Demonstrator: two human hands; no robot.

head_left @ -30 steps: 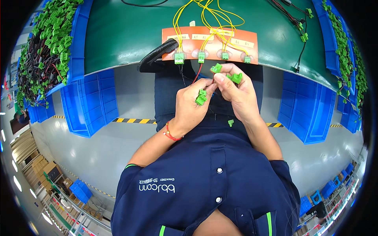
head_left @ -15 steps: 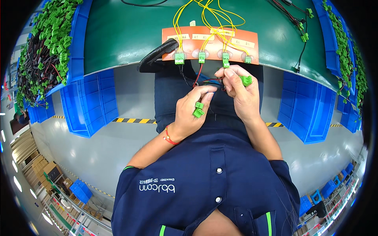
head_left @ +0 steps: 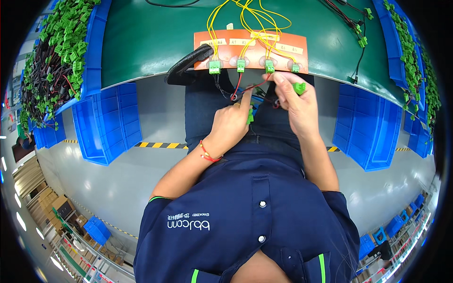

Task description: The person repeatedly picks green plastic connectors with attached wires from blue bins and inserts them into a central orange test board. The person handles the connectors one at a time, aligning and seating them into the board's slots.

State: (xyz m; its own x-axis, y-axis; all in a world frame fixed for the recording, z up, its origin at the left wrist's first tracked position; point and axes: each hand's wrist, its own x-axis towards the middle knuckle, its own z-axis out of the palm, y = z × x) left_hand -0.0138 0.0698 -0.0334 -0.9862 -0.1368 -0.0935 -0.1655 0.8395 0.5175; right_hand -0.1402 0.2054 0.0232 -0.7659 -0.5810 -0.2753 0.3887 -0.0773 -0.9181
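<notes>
On the orange board at the table's front edge sit green connectors, with yellow wires running into them from above. My right hand is closed just below the third connector, fingertips at the red wire hanging from it. Another green connector sticks out of its grip. Left of it, lower down, my left hand is closed with its index finger reaching up to the red and black wires. A green connector shows beside its curled fingers, which are partly hidden.
A black curved padded piece lies against the board's left end. Blue bins heaped with green connectors flank the green table on both sides. Blue crates stand below. Black cables lie at the table's right.
My left hand has turned and moved right, its index finger now extended to the wires. My right fingertips have come off the third connector, which now shows fully with its red wire.
</notes>
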